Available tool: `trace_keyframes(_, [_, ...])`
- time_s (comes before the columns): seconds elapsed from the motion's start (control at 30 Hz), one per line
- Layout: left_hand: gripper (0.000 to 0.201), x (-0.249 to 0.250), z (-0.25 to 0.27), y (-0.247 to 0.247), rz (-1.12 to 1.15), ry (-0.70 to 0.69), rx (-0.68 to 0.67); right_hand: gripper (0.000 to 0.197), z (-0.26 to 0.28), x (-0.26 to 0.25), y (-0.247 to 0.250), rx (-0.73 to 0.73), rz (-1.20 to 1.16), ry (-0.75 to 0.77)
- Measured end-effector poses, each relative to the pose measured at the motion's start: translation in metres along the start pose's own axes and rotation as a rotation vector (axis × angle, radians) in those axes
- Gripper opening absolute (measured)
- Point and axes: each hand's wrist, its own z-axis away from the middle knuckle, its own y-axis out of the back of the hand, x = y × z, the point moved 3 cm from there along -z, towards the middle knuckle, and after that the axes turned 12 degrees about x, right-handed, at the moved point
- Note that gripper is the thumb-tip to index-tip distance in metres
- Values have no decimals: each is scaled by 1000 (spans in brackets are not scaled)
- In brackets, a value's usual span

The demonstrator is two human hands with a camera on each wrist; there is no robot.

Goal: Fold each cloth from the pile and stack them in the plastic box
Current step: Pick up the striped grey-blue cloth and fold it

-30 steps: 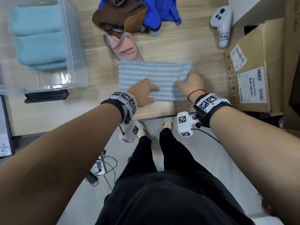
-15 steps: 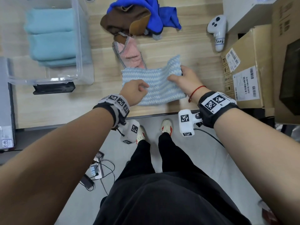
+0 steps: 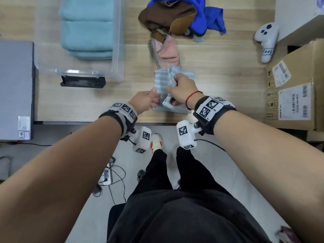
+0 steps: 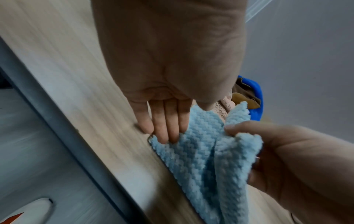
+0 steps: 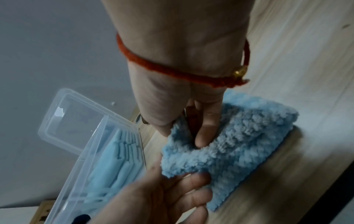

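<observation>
Left wrist view, unlike head, shows left hand (image 4: 168, 68) and right hand (image 4: 287, 159) pinching the blue cloth (image 4: 199, 154).

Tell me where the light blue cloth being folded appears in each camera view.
Head: the light blue cloth lies at the centre, near the table's front edge, held by the left hand and the right hand.
Left wrist: lower centre, running to the bottom edge.
Right wrist: centre right.
Shared landmark: the wooden table under it.
</observation>
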Motion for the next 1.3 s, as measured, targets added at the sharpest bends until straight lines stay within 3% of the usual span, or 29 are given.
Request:
trace_keyframes(0.1, [60,4,-1,0,36,49,-11,34,-3,-5,-13,-20,14,-1])
trace_keyframes(0.17, [59,3,-4,0,39,56,-16,25,-6,-5,-20,-33,9,-5])
trace_keyframes(0.33, [66,-12,-14,4,-58,-49,-45,19,-9,2,-27,-163,-20,-48])
trace_keyframes(0.43, [57,-16,-19,5,-117,-89,-31,22,-11,12,-20,-121,-60,-44])
trace_keyframes(0.53, [38,-13,-23,3,-240,-131,30,22,-10,22,-5,-24,11,56])
trace_keyframes(0.7, [51,-6,-16,-1,-419,-184,201,25,-7,48,16,13,323,282])
trace_keyframes(0.77, [52,0,-14,-4,-491,-151,223,36,-4,61,15,-45,408,319])
trace_keyframes(0.83, [33,7,-13,-8,-519,-72,192,56,0,68,12,-90,448,355])
trace_keyframes(0.93, [25,13,-9,-13,-368,45,101,80,5,68,10,-102,493,398])
trace_keyframes(1.07, [46,11,-7,-16,-161,71,79,95,11,69,9,-93,571,453])
trace_keyframes(1.13, [58,5,-11,-19,-62,73,99,96,17,69,8,-49,651,500])
trace_keyframes(1.3, [50,54,27,-25,383,-44,52,83,35,56,22,224,745,666])
